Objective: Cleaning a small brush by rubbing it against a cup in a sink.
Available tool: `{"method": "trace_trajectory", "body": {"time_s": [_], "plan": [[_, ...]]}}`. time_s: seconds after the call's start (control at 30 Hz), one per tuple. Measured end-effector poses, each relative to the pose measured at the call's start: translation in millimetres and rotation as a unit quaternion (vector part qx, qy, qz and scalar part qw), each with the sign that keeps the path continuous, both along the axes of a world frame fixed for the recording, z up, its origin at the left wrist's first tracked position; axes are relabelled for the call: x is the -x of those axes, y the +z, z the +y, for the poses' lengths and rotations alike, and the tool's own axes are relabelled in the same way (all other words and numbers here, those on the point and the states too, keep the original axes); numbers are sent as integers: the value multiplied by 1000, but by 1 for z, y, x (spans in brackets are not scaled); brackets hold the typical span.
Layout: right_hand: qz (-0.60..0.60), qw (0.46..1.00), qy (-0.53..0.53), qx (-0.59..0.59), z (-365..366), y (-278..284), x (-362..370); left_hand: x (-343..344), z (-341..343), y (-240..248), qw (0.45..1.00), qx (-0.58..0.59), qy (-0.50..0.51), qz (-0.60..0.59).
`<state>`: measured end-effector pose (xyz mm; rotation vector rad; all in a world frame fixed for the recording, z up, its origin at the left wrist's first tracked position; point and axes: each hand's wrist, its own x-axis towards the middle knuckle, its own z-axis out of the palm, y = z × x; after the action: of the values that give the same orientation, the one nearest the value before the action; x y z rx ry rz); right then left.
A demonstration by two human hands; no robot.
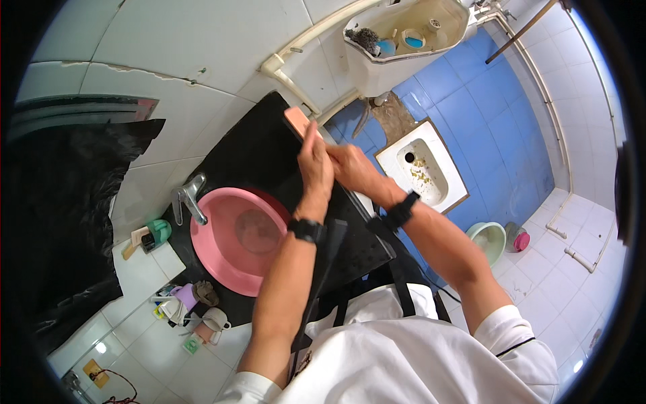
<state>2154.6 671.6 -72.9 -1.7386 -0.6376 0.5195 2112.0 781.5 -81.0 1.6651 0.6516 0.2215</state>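
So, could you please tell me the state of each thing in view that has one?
Pink bar: at the left hand's fingers, partly hidden
Pink basin: upright, uncovered
Tap: no stream visible
Squat toilet: uncovered, yellowish bits inside
White tank: open-topped, small items inside
Green basin: upright, uncovered
Black sheet: ragged-edged

Bright, mostly even light inside a dark, curved fisheye rim.
The white shirt [410, 357] and pale tiles [188, 40] came out brightest, while the black counter [222, 145] sank nearly to plain dark. Small glare spots glinted on tiles at lower left and lower right, and the chrome faucet [190, 198] carried highlights. Straight lines at right bowed, detail softened toward the edges, and a bluish haze fringed the right rim.
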Motion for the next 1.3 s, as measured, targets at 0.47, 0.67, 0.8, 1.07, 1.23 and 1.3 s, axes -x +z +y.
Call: {"method": "trace_trajectory", "body": {"time_s": [0.47,0.67,0.8,1.07,1.23,1.3], "plan": [[-99,987,47,117,9,20,5,6,4,10,995,76,58,-22],[-27,949,138,282,-54,46,67,84,-69,15,964,239,92,-79],[-145,964,145,172,16,19,47,61,-7,13,936,266,215,-85],[-209,944,181,182,45,6,88,110,21,21,968,80,234,-32],[-248,929,196,192,59,9,92,117,37,24,974,66,214,-40],[-254,925,213,186,110,21,82,113,87,7,968,70,235,-53]]}}
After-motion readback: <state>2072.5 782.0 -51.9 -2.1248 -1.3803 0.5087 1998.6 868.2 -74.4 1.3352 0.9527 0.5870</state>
